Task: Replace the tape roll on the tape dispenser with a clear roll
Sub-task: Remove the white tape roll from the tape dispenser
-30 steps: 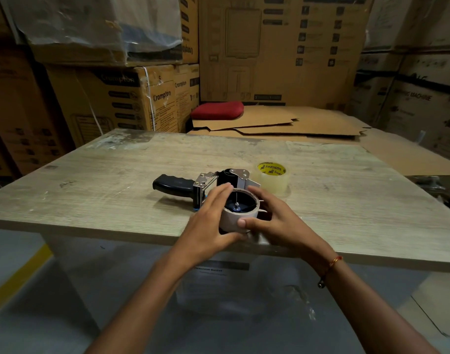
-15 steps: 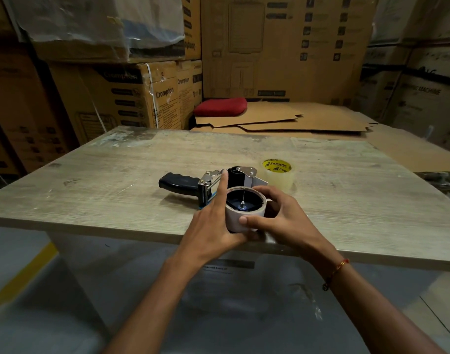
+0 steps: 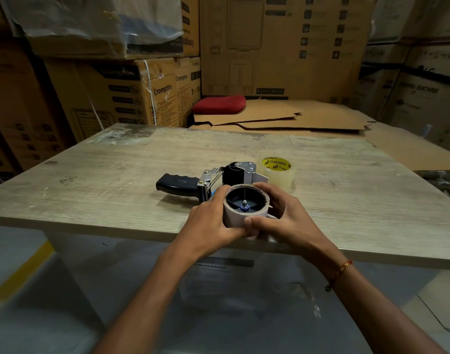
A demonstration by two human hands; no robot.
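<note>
A tape dispenser [image 3: 213, 178] with a black handle lies on its side near the front of the wooden table [image 3: 116, 180]. A pale, nearly spent roll core [image 3: 235, 215] sits on its black hub, the open end facing up. My left hand [image 3: 211, 221] grips the core from the left and my right hand [image 3: 282, 215] grips it from the right, thumbs meeting at the front. A clear tape roll [image 3: 278, 173] with a yellow label inside lies flat just behind and right of the dispenser.
Stacked cardboard boxes [image 3: 131, 98] wall in the back and sides. Flattened cardboard sheets [image 3: 282, 118] and a red cushion [image 3: 218, 104] lie behind the table. The table's front edge runs just below my hands.
My left index finger, raised half a second ago, has curled back around the core. Both hands stay wrapped on the core and the dispenser has not shifted.
</note>
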